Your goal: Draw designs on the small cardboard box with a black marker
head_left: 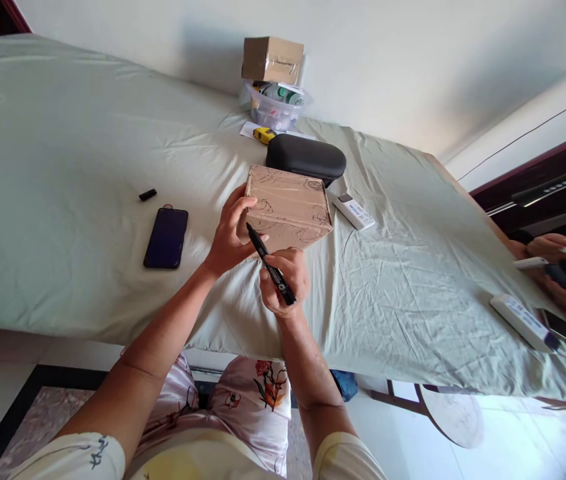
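Observation:
A small cardboard box wrapped in clear tape, with black scribbles on it, sits on the pale green sheet. My left hand grips its near left corner, fingers curled over the edge. My right hand is closed round a black marker pen, whose tip points up and left toward the box's front face, close to my left thumb.
A black phone and a small black cap lie to the left. Behind the box are a black case, a white remote, a yellow tape measure, a plastic tub topped by another carton. Another person's hands are at the right.

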Motion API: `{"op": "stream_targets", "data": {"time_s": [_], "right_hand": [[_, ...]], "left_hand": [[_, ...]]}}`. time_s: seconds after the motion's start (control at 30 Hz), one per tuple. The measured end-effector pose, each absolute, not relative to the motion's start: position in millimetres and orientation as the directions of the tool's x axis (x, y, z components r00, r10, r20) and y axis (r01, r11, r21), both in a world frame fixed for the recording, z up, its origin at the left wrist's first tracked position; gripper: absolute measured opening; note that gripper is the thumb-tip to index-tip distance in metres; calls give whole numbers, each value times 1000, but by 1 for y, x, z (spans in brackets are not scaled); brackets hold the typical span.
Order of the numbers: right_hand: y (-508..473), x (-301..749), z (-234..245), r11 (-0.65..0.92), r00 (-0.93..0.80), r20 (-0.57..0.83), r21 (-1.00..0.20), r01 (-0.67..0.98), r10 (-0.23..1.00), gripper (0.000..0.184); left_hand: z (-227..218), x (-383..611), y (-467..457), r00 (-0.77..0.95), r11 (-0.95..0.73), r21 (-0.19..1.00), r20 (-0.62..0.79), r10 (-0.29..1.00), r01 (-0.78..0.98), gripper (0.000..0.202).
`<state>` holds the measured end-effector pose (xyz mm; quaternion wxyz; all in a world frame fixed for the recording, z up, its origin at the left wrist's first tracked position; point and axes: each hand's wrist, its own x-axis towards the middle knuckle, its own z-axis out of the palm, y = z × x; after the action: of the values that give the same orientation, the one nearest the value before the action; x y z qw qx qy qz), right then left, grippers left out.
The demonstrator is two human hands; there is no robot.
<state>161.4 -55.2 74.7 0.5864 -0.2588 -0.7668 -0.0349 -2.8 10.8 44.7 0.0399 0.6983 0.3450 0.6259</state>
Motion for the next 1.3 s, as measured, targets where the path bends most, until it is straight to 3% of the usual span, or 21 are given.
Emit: {"op": "stream_targets", "data": {"time_s": [0.13,0.23,0.33,0.5,0.57,0.67,0.77,0.87,0.97,1.03,1.13,1.2,1.3], "right_hand": [[-52,167,72,815,-151,940,-176,552,305,10],[-48,176,71,748,9,966,-206,631,259,11],[-46,179,71,766,89,971,-230,600,223,12],[-48,166,73,850,-116,956,-179,495,269,11],[-46,164,71,868,-91,952,-225,443,293,10],[-35,176,66,847,199,937,-345,404,287,15],[-17,203,58,673,517,839,-482,562,169,29],[-1,232,48,455,566,746,-664,593,351,37],[9,247,36,261,450,616,-733,628,646,36],[15,246,28,92,382,484,-705,703,787,37],[19,238,21,-105,369,318,-617,780,874,41],[20,235,19,-159,352,255,-561,813,901,42],[19,235,18,-198,335,197,-505,840,921,42]], "left_hand": [[44,-4,10,-24,-748,504,836,548,432,72],[45,-4,8,-20,-732,512,825,565,450,71],[45,-4,7,-12,-714,517,814,581,472,73],[43,-4,8,-15,-708,533,804,595,463,77],[41,-4,9,-23,-709,536,804,594,457,81],[37,-4,11,-20,-721,525,814,581,453,82],[32,-4,12,-5,-736,507,825,565,448,83],[23,-6,12,-11,-730,511,822,569,453,87],[15,-7,10,-44,-723,539,813,580,431,90],[12,-7,9,-60,-725,567,802,595,393,90],[12,-6,6,-84,-727,614,779,622,307,90],[15,-10,2,-142,-708,646,759,636,283,87],[22,-28,-13,-300,-547,723,681,668,422,73]]}}
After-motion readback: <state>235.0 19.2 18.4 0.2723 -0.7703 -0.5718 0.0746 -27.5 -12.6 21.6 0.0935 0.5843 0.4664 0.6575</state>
